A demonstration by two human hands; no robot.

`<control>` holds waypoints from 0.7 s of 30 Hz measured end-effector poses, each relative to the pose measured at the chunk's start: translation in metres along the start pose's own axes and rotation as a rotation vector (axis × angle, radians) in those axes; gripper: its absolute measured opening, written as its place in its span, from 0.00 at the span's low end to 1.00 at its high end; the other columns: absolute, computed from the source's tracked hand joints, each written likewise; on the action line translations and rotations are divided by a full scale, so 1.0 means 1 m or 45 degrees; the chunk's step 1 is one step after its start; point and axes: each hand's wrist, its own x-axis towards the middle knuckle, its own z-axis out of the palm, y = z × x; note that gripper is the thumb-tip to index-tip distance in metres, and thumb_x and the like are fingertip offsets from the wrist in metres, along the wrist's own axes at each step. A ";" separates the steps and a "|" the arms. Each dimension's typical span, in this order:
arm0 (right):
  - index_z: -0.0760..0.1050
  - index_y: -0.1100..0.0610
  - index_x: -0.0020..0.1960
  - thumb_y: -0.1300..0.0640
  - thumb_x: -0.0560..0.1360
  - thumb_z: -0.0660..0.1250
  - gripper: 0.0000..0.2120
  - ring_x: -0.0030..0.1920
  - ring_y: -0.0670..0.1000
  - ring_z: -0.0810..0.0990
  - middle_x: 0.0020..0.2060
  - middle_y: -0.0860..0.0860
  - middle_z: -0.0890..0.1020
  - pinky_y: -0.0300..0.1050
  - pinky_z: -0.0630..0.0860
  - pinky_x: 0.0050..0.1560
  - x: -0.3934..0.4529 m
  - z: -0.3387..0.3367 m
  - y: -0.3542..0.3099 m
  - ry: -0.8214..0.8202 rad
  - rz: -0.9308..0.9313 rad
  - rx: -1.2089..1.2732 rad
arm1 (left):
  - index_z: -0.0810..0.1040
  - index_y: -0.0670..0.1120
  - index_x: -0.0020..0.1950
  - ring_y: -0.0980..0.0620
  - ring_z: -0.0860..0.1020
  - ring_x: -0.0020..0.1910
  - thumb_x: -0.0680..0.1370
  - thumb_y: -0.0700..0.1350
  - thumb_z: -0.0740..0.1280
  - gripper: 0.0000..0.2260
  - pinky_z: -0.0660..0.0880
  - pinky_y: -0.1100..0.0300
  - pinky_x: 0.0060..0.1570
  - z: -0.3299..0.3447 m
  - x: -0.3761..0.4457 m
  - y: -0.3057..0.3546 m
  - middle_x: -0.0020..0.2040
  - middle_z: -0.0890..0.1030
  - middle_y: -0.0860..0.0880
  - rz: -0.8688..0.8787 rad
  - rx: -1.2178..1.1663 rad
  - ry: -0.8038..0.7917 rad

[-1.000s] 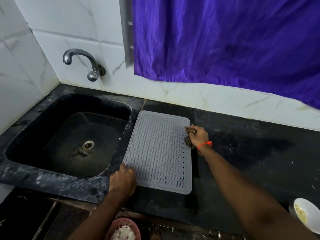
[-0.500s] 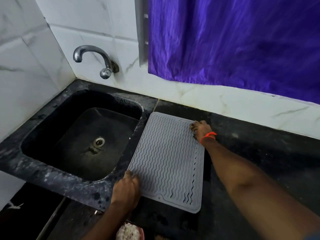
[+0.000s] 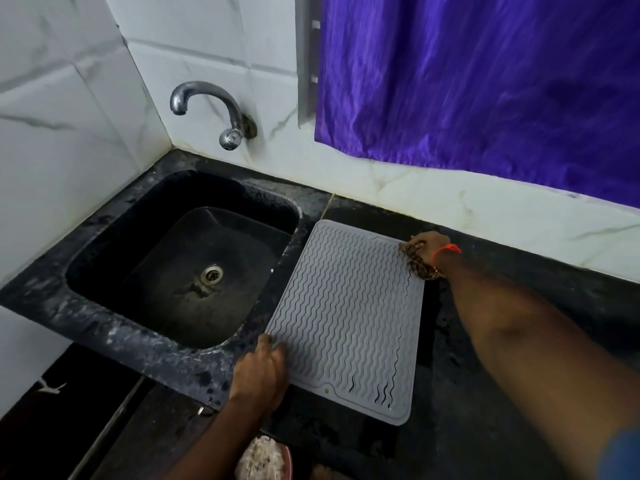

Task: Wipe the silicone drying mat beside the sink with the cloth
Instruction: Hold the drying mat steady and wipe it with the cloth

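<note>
A grey silicone drying mat point(image 3: 343, 313) with wavy ridges lies flat on the black counter, right of the sink. My right hand point(image 3: 427, 245) is at the mat's far right corner and grips a small brown patterned cloth point(image 3: 419, 263), which touches the mat's right edge. An orange band circles that wrist. My left hand point(image 3: 259, 368) rests on the mat's near left corner, fingers pressing its edge down.
A black sink point(image 3: 180, 268) with a steel drain sits left of the mat, under a wall tap point(image 3: 214, 109). A purple curtain point(image 3: 485, 81) hangs over the back wall. A bowl of white food point(image 3: 263, 459) stands below the counter's front edge.
My right hand with the cloth slid from the middle of the mat's right edge up to its far right corner. The left hand stayed on the near left corner.
</note>
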 end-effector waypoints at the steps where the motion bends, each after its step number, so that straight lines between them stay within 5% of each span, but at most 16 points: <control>1: 0.85 0.61 0.47 0.67 0.77 0.63 0.11 0.52 0.59 0.81 0.54 0.59 0.82 0.48 0.79 0.56 -0.003 0.001 -0.001 0.018 0.011 0.038 | 0.66 0.48 0.72 0.43 0.79 0.59 0.82 0.48 0.58 0.18 0.78 0.50 0.57 0.000 0.000 -0.001 0.76 0.62 0.40 0.000 -0.007 0.002; 2: 0.85 0.61 0.41 0.69 0.77 0.62 0.14 0.41 0.58 0.80 0.46 0.59 0.82 0.45 0.80 0.44 -0.007 0.005 -0.002 0.022 0.003 0.029 | 0.66 0.49 0.72 0.43 0.79 0.59 0.82 0.48 0.58 0.18 0.78 0.50 0.57 0.001 0.000 -0.001 0.76 0.62 0.41 -0.005 -0.013 0.003; 4: 0.84 0.62 0.48 0.72 0.76 0.61 0.14 0.37 0.57 0.79 0.45 0.57 0.81 0.41 0.79 0.34 -0.017 0.011 -0.004 -0.015 -0.046 -0.018 | 0.66 0.49 0.72 0.43 0.79 0.60 0.82 0.48 0.58 0.18 0.78 0.50 0.57 0.000 0.001 -0.001 0.76 0.62 0.41 -0.009 -0.016 0.004; 9: 0.78 0.58 0.62 0.68 0.74 0.64 0.18 0.60 0.60 0.79 0.60 0.59 0.80 0.54 0.77 0.62 -0.052 0.021 -0.006 -0.177 -0.175 -0.114 | 0.67 0.48 0.70 0.42 0.79 0.59 0.82 0.48 0.57 0.17 0.77 0.50 0.55 0.001 0.001 -0.001 0.75 0.64 0.40 -0.014 0.021 0.010; 21: 0.78 0.52 0.61 0.67 0.73 0.65 0.19 0.57 0.56 0.78 0.56 0.54 0.75 0.46 0.77 0.61 -0.196 0.097 0.020 -0.140 -0.227 -0.245 | 0.68 0.47 0.70 0.42 0.77 0.61 0.82 0.48 0.57 0.17 0.76 0.48 0.57 -0.003 -0.006 -0.005 0.74 0.63 0.39 0.097 0.084 -0.007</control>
